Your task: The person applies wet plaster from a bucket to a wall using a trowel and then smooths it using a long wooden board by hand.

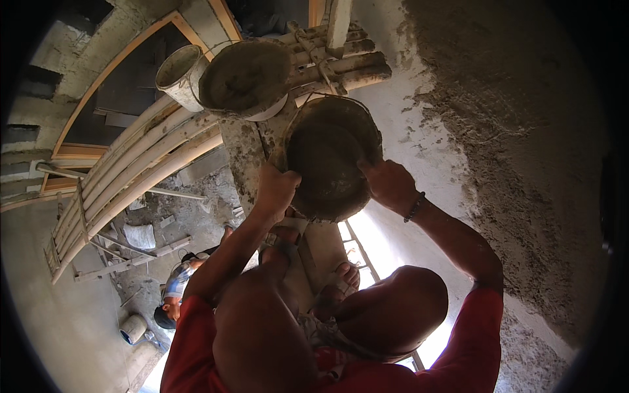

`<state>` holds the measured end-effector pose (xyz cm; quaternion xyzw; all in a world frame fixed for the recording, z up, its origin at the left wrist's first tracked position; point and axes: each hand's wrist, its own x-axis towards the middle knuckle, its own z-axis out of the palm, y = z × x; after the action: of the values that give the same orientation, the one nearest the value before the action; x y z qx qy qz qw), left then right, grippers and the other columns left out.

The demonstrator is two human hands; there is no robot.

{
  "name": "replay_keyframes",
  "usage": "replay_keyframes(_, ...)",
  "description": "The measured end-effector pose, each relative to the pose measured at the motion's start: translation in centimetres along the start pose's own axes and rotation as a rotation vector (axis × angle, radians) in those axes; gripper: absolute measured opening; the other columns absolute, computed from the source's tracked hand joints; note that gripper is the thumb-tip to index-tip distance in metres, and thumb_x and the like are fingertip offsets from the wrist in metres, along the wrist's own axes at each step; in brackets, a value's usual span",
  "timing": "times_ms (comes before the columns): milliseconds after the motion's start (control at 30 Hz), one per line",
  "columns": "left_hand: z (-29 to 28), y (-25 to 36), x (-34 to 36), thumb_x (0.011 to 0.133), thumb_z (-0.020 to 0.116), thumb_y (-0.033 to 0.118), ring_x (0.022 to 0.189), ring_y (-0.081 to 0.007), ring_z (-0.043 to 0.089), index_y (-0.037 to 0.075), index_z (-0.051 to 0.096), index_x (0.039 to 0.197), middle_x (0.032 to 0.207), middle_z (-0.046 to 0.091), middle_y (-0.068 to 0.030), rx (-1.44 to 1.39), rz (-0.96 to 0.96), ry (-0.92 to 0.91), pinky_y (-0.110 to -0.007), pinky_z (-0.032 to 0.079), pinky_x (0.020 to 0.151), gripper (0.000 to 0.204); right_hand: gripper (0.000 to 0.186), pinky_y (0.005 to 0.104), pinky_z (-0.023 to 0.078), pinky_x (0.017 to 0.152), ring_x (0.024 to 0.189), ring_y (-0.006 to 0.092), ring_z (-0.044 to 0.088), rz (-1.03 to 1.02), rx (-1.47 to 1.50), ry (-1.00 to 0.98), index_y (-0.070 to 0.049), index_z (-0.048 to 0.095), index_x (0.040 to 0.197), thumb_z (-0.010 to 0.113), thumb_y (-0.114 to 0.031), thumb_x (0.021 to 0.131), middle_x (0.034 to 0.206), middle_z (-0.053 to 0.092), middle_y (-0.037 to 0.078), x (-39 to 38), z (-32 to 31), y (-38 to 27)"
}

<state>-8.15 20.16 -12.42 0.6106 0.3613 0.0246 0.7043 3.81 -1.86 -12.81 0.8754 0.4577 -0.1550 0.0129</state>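
Note:
Between my knees and the wall, both hands grip a round, mortar-crusted bucket (332, 216) by its rim, its dark mouth turned toward me. My left hand (278, 187) is closed on the left side of the rim, thumb inward. On the opposite side, my right hand (391, 186), with a dark bracelet at the wrist, has its thumb over the edge. Some wet grey mix seems to lie in the shadowed inside. Just beyond stands a second bucket (275, 110) filled with grey mortar, and a white bucket (185, 90) is beside it.
Curving bamboo poles (141, 164) run leftward from the mortar-stained plank (236, 154). A wall (498, 118), partly coated in rough mortar, rises at the right. Far below at left, a co-worker (175, 288) is near a drum-like container (133, 329). A ladder (359, 252) shows under me.

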Motion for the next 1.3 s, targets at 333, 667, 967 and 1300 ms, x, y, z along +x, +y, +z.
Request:
replay_keyframes(333,-2.8,-2.5,2.1,0.069,0.051,-0.007,0.063,-0.016,0.058,-0.006,0.061,0.095,0.08,0.061,-0.0063,-0.27,-0.051,0.032,-0.029,0.048,0.056,0.028,0.043,0.0433,0.054,0.082,0.092,0.0331,0.066,-0.001,0.502,0.014,-0.011,0.057,0.121,0.067,-0.026,0.082,0.103,0.068,0.015,-0.5,-0.7,0.9)
replay_keyframes(667,-2.8,1.5,2.7,0.069,0.053,-0.007,0.053,-0.0103,0.049,-0.004,0.061,0.079,0.069,0.056,-0.0015,-0.213,-0.089,0.053,-0.026,0.038,0.047,0.013,0.047,0.0328,0.054,0.074,0.077,0.0209,0.065,0.171,0.677,0.088,-0.001,0.062,0.112,0.079,-0.015,0.071,0.09,0.066,0.012,-0.6,-11.5,7.0)
replay_keyframes(967,-1.3,2.8,3.6,0.068,0.053,-0.006,0.058,-0.0116,0.052,-0.008,0.06,0.091,0.074,0.058,-0.0043,-0.131,-0.102,-0.05,-0.026,0.039,0.05,0.024,0.044,0.0241,0.044,0.043,0.052,0.0062,0.052,0.732,0.274,0.604,-0.004,0.058,0.127,0.065,-0.029,0.091,0.076,0.064,0.005,-5.1,-14.7,23.0)
replay_keyframes(1300,2.3,4.9,6.6,0.069,0.053,-0.005,0.064,-0.0104,0.052,-0.011,0.06,0.099,0.076,0.058,-0.0046,-0.097,-0.041,-0.204,-0.026,0.041,0.055,0.031,0.031,0.0335,0.054,0.058,0.07,0.0191,0.061,0.212,-0.114,0.22,-0.013,0.058,0.112,0.067,-0.015,0.083,0.093,0.055,0.009,-3.6,-13.0,7.5)
